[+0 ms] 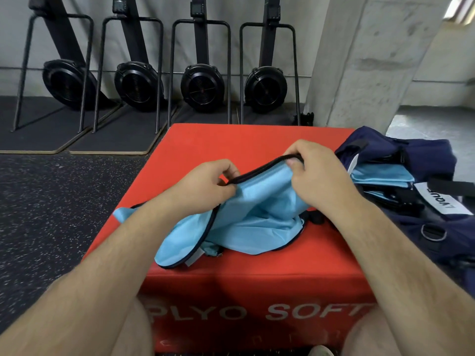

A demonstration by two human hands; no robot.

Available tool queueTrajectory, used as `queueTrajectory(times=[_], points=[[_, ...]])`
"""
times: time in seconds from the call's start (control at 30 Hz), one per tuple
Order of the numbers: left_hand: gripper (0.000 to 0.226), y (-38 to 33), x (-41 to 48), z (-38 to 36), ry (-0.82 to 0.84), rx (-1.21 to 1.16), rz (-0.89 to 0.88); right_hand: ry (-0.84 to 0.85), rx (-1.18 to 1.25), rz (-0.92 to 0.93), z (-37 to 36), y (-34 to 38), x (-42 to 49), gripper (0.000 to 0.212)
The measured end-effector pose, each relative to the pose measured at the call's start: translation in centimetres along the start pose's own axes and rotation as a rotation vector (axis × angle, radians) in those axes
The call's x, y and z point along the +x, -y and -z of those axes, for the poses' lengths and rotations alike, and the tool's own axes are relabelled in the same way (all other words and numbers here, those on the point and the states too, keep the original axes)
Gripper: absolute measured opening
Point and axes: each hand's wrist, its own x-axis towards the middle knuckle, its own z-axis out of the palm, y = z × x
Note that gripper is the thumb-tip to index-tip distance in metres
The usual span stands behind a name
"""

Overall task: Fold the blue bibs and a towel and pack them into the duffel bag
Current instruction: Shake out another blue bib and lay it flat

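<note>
A person seated behind a red foam plyo box (257,140) works a light blue bib (254,217) with both hands, the garment lying loosely bunched on the box top, one rounded lobe trailing toward the near-left edge. The left hand (205,186) pinches the bib's black-bound edge (259,169) between thumb and curled fingers; the right hand (316,176) grips the same binding farther along, fingers curled over it, so that the trim is lifted in a taut arc between the two fists while the rest of the cloth sags to the box. Just beside the bib, at the right edge of the box, sits one navy duffel bag (424,155), open, with several folded light blue pieces (383,177) stacked inside; their exact count cannot be made out. A white label (442,201) with dark lettering and a metal ring (434,233) show on the bag's near side. A small dark object (314,217) peeks out from under the bib's right edge, too hidden to identify. Behind the box, four black rowing machines (203,86) stand upended against the wall, each on a dark floor mat (115,134), with a concrete pillar (370,60) rising to their right. Speckled black rubber flooring (51,201) lies to the left. White lettering (257,312) runs across the box's front face, between the person's knees.
</note>
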Motion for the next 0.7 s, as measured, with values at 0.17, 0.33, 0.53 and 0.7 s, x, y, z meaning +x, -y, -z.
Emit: queueTrajectory(times=[0.17, 0.33, 0.53, 0.7], points=[[0.012, -0.3, -0.1, -0.6, -0.018, -0.037, -0.061, 0.216, -0.263, 0.218, -0.5, 2.1, -1.5, 0.04], [0.019, 0.0, 0.0, -1.1, 0.015, 0.126, -0.165, 0.273, -0.081, 0.175, -2.1, 2.8, -1.7, 0.011], [0.03, 2.6, -0.2, 0.0, -0.076, 0.394, -0.2, 0.242, -0.04, 0.117, -1.1, 1.3, -1.3, 0.011], [0.046, 2.6, -0.5, 1.2, -0.195, 0.553, -0.178, 0.247, -0.037, 0.078, 0.0, 0.8, -1.3, 0.012]])
